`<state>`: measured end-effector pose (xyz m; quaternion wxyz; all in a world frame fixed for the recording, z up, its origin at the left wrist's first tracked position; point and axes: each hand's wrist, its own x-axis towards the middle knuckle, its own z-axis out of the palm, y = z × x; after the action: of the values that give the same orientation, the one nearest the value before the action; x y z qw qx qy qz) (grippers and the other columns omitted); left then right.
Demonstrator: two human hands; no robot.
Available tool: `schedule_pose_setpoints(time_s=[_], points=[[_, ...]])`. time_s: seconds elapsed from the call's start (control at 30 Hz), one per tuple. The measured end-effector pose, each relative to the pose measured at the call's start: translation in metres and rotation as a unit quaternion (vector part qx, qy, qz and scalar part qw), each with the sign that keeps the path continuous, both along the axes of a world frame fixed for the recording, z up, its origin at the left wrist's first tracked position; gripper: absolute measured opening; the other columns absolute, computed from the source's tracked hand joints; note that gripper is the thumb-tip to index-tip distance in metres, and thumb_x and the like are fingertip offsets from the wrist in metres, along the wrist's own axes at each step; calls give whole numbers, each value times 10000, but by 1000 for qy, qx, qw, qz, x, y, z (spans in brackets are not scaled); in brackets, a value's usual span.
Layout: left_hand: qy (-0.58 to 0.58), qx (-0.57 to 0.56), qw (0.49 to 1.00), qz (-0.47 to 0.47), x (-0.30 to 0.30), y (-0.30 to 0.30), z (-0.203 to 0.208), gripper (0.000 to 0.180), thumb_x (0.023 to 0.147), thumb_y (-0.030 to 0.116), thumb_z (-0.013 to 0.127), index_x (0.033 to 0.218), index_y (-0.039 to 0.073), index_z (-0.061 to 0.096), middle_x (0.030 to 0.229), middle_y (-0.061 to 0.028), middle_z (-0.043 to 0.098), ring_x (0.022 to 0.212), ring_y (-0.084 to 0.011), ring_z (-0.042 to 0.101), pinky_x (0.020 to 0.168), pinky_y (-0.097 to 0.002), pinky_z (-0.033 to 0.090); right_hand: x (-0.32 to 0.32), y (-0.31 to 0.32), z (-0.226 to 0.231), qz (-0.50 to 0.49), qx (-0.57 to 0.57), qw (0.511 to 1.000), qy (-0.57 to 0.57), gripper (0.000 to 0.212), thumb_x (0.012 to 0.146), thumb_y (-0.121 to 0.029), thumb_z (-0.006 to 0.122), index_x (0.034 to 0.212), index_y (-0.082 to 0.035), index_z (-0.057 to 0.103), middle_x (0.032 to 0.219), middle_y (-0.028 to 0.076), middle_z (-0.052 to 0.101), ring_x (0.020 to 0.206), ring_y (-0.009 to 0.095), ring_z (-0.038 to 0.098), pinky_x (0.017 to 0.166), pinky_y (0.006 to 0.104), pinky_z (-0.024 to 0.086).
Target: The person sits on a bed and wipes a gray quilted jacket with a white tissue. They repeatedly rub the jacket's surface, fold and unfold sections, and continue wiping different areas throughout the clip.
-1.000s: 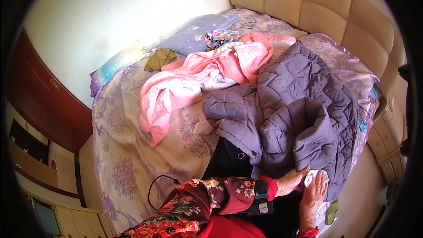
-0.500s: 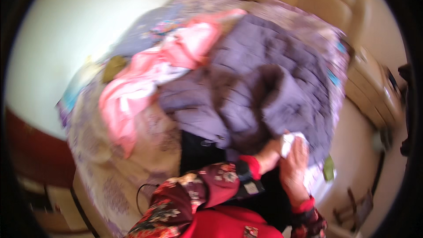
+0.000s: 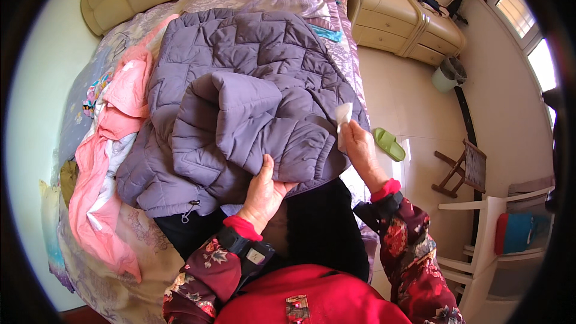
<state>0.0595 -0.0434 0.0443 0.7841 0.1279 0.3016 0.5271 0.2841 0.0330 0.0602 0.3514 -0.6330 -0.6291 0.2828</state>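
Note:
A purple-grey padded jacket lies spread over the bed and my lap, its hood-like fold raised in the middle. My left hand grips the jacket's sleeve near the gathered cuff, thumb on top and fingers partly hidden beneath. Between the closed fingers of my right hand is a crumpled white tissue, held just beyond the cuff at the jacket's right edge. A drawcord toggle shows on the jacket's near hem.
Pink clothing lies left of the jacket on the patterned bed sheet. Right of the bed are a green slipper, a wooden folding stool, a white chair, a bin and cream drawers.
My hands, together at the tissue before, have parted. The left now grips the sleeve; the right keeps the tissue. The view has swung to the right.

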Motion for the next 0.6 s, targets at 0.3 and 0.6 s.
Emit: schedule_pose_setpoints(time_s=[0.3,0.6], points=[[28,-16,999,-2,4,4,-5,560,996,475,425,1362,52,445,1347,-71,512,1229,-233,502,985,-457,451,-48,-54,18,251,223,921,-198,456,853,-243,629,1272,-82,546,1386,260,430,1322,417,386,1045,576,317],[23,17,998,-58,12,-5,1,581,946,433,555,1390,86,413,1354,-65,503,1237,-222,494,1026,-452,423,-48,-43,2,155,234,954,-104,391,849,-159,624,1196,10,565,1251,352,483,1088,495,508,954,496,419]])
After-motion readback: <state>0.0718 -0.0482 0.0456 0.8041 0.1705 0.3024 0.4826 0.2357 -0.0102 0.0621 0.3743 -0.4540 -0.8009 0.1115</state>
